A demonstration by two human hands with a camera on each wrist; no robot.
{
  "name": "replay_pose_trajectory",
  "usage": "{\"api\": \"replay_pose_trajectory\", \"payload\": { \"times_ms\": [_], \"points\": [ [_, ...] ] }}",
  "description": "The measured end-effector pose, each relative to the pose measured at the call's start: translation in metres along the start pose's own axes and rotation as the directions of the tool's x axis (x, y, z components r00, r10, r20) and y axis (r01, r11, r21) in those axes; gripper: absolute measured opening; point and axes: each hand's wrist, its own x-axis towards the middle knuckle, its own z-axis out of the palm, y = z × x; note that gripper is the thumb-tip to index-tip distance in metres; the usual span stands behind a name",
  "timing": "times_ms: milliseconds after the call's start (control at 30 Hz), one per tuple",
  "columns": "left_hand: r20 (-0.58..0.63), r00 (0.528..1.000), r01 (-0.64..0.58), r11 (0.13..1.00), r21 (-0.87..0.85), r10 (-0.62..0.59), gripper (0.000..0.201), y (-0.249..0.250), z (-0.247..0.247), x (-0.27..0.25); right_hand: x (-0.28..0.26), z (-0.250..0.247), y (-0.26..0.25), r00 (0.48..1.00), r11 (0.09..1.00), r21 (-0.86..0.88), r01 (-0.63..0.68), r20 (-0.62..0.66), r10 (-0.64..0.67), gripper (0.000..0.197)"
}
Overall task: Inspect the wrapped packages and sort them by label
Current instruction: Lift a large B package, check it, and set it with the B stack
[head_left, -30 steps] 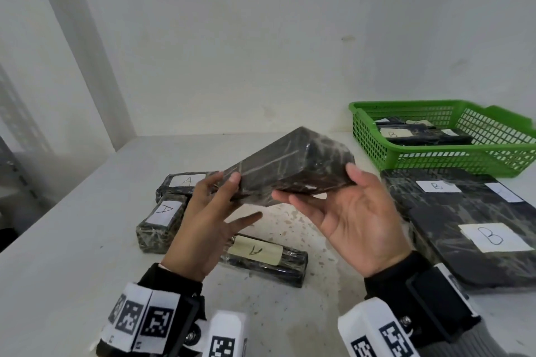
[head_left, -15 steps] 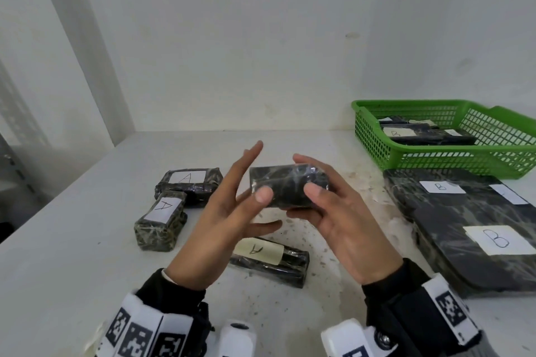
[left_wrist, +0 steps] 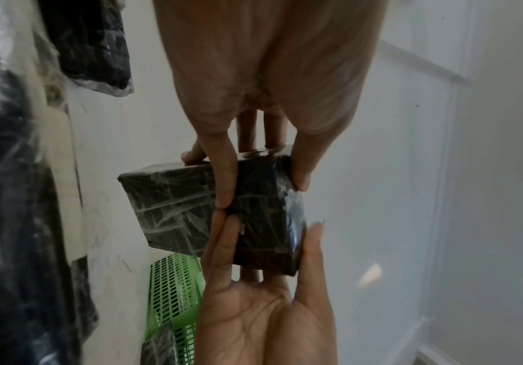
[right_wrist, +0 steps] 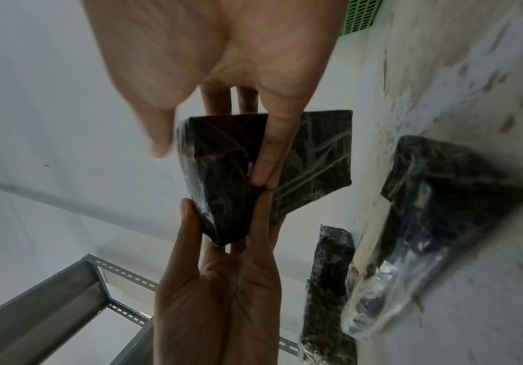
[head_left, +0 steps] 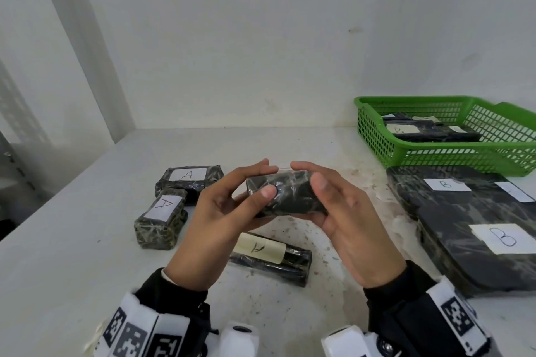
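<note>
Both hands hold one wrapped block above the tabletop: left hand and right hand each have a narrow grip, thumb on the near face, fingers behind. No label shows, so keep turning it slowly, one face at a time. Beyond the block and to its right, the green basket holds B-labelled packages.
</note>
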Motion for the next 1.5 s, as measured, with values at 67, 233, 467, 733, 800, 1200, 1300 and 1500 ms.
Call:
{"api": "replay_pose_trajectory", "payload": {
  "times_ms": [67, 233, 467, 733, 800, 1200, 1300, 1500],
  "points": [
    [0.008, 1.0, 0.012, 1.0, -0.017, -0.012, 0.036, -0.001, 0.0, 0.0, 0.0, 0.002, 0.002, 0.999, 1.0, -0.006, 0.019, -0.041, -0.019, 0.063],
    [-0.003, 0.999, 0.054, 0.998, -0.028, -0.054, 0.039, -0.004, -0.001, 0.002, -0.001, 0.003, 0.004, 0.996, 1.0, -0.019, 0.012, -0.083, -0.014, 0.06],
    [-0.012, 0.999, 0.049, 0.999, -0.005, -0.049, 0.033, -0.004, -0.001, 0.0, -0.005, 0.007, 0.006, 0.993, 0.989, -0.139, 0.05, -0.096, -0.064, 0.038],
    [-0.018, 0.999, 0.031, 0.999, 0.025, -0.03, 0.031, -0.003, 0.001, 0.0, -0.006, 0.009, 0.005, 0.996, 0.988, -0.154, 0.03, -0.076, -0.042, 0.046],
    [-0.002, 1.0, 0.015, 1.0, 0.01, -0.015, 0.03, -0.003, 0.002, -0.001, -0.007, 0.011, 0.002, 0.993, 0.982, -0.176, 0.068, -0.079, -0.083, 0.046],
    [0.055, 0.998, 0.027, 0.999, -0.027, -0.026, 0.044, -0.007, 0.001, 0.0, -0.005, 0.009, 0.005, 0.987, 0.968, -0.231, 0.095, -0.105, -0.122, 0.04],
    [0.045, 0.997, 0.071, 0.994, -0.08, -0.067, 0.044, -0.004, 0.005, 0.0, -0.003, 0.006, 0.005, 0.988, 0.968, -0.22, 0.118, -0.068, -0.136, 0.039],
    [0.018, 0.976, 0.219, 0.971, -0.091, -0.218, 0.047, -0.001, 0.005, 0.002, -0.004, 0.003, -0.001, 0.989, 0.967, -0.208, 0.144, -0.006, -0.149, 0.046]
  ]
}}
